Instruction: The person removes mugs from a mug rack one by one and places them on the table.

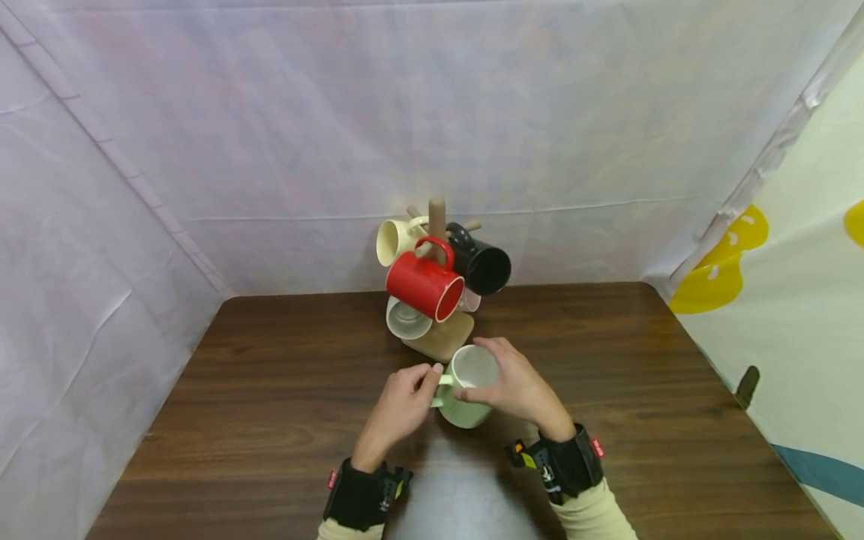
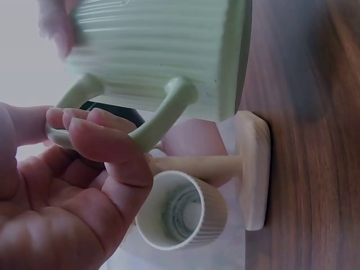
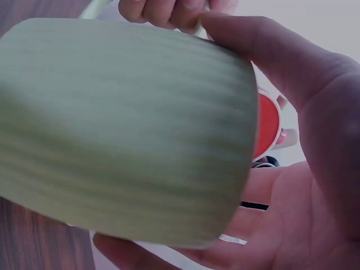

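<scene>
A pale green ribbed mug (image 1: 466, 409) is held between both hands in front of the mug tree. My left hand (image 1: 403, 401) grips its handle (image 2: 163, 115), fingers curled through and around it in the left wrist view. Around the rim end, my right hand (image 1: 516, 382) holds the mug with thumb and fingers spread on opposite sides. In the right wrist view the mug's ribbed side (image 3: 124, 129) fills most of the picture and hides part of that hand. Whether the mug's base touches the table cannot be told.
Behind stands a wooden mug tree (image 1: 437, 217) bearing a red mug (image 1: 418, 283), a black mug (image 1: 487, 266), a cream mug (image 1: 394, 240), a white ribbed mug (image 2: 185, 211) and a partly hidden pink mug (image 1: 471, 300). The brown table (image 1: 270, 405) meets white curtains at the back.
</scene>
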`<state>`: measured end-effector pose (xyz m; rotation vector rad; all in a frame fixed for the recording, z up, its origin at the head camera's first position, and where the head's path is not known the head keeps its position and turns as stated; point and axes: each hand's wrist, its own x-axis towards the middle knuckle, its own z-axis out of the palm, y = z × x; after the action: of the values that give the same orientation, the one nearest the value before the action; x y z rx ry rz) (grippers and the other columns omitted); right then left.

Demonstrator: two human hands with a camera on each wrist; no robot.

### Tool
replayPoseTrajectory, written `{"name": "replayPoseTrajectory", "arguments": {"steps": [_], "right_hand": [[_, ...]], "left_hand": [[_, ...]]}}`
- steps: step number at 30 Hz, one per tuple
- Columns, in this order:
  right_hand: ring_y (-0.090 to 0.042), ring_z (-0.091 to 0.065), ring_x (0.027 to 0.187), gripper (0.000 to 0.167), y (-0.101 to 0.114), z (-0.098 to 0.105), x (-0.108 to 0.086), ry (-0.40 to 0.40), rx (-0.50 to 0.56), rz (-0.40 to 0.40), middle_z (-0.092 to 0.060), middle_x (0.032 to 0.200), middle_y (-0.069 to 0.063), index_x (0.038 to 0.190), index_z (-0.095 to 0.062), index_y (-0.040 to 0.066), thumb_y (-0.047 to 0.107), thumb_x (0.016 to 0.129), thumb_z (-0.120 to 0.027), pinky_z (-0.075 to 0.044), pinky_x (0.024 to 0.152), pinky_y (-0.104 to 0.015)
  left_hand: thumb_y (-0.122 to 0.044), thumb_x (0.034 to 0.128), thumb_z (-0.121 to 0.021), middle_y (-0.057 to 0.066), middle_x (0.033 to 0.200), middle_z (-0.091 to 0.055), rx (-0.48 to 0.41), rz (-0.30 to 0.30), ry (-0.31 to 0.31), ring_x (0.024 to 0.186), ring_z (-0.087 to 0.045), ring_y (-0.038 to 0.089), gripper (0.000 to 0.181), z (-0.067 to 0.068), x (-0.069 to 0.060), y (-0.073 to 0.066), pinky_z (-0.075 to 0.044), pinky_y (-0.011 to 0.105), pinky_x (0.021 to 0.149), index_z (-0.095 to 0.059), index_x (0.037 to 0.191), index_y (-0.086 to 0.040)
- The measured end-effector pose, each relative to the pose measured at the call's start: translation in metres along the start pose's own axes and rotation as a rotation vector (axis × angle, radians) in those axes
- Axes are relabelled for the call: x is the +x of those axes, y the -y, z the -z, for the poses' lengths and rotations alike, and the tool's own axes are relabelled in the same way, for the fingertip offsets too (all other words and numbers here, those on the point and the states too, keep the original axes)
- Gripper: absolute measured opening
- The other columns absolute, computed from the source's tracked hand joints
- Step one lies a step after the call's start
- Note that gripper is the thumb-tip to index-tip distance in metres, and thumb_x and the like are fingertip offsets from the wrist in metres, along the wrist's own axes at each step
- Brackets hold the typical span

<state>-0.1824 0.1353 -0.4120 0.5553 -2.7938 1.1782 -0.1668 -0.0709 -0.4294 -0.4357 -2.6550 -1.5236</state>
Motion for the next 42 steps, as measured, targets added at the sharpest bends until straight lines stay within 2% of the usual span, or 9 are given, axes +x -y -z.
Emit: {"name": "replayPoseTrajectory", "arguments": {"steps": [7, 13, 21, 29, 36, 42], "right_hand": [[-0.030, -0.059, 0.102, 0.090, 0.002, -0.001, 0.000, 0.029, 0.029, -0.038, -0.056, 0.131, -0.020, 0.140, -0.049, -0.003, 0.041, 0.071, -0.087, -0.052, 0.079, -0.039], [-0.031, -0.059, 0.106, 0.093, 0.002, -0.002, -0.001, 0.057, 0.032, -0.022, -0.053, 0.134, -0.021, 0.143, -0.046, -0.004, 0.040, 0.072, -0.087, -0.052, 0.084, -0.042], [-0.031, -0.058, 0.108, 0.090, 0.002, 0.001, -0.001, 0.055, 0.050, -0.007, -0.054, 0.133, -0.022, 0.142, -0.047, -0.004, 0.040, 0.074, -0.085, -0.052, 0.087, -0.045], [-0.033, -0.063, 0.106, 0.076, 0.002, 0.002, 0.000, -0.028, 0.087, 0.042, -0.057, 0.128, -0.021, 0.137, -0.053, -0.004, 0.032, 0.078, -0.085, -0.056, 0.084, -0.044], [-0.037, -0.062, 0.111, 0.058, 0.002, 0.002, 0.001, -0.120, 0.197, 0.043, -0.057, 0.127, -0.020, 0.130, -0.060, -0.002, 0.022, 0.081, -0.082, -0.059, 0.080, -0.036], [-0.034, -0.062, 0.111, 0.054, -0.001, 0.001, 0.002, -0.151, 0.200, 0.032, -0.058, 0.126, -0.017, 0.128, -0.063, 0.000, 0.022, 0.082, -0.081, -0.058, 0.080, -0.043]], "left_hand": [[-0.030, 0.1046, -0.050, -0.007, 0.060, -0.041, -0.016, 0.039, -0.001, 0.053, -0.039, 0.007, 0.042, 0.005, -0.001, 0.005, -0.035, 0.023, 0.053, -0.049, 0.065, -0.016], [-0.031, 0.1047, -0.049, -0.005, 0.061, -0.042, -0.041, 0.045, 0.014, 0.055, -0.041, 0.008, 0.043, 0.008, -0.001, 0.011, -0.036, 0.024, 0.055, -0.049, 0.066, -0.013], [-0.029, 0.1051, -0.049, -0.003, 0.064, -0.046, -0.110, 0.094, 0.035, 0.059, -0.043, 0.011, 0.043, 0.020, -0.002, 0.015, -0.036, 0.025, 0.058, -0.054, 0.069, -0.006], [-0.023, 0.1051, -0.049, -0.002, 0.059, -0.040, -0.191, 0.191, 0.009, 0.055, -0.036, 0.013, 0.043, 0.030, -0.004, 0.016, -0.030, 0.024, 0.056, -0.050, 0.067, -0.004], [-0.024, 0.1048, -0.049, 0.002, 0.064, -0.044, -0.257, 0.185, 0.011, 0.058, -0.038, 0.012, 0.043, 0.039, -0.003, 0.034, -0.031, 0.024, 0.057, -0.051, 0.069, 0.000], [-0.023, 0.1050, -0.049, 0.003, 0.065, -0.044, -0.310, 0.220, -0.001, 0.058, -0.038, 0.013, 0.042, 0.051, -0.004, 0.038, -0.032, 0.023, 0.057, -0.052, 0.074, 0.006]]}}
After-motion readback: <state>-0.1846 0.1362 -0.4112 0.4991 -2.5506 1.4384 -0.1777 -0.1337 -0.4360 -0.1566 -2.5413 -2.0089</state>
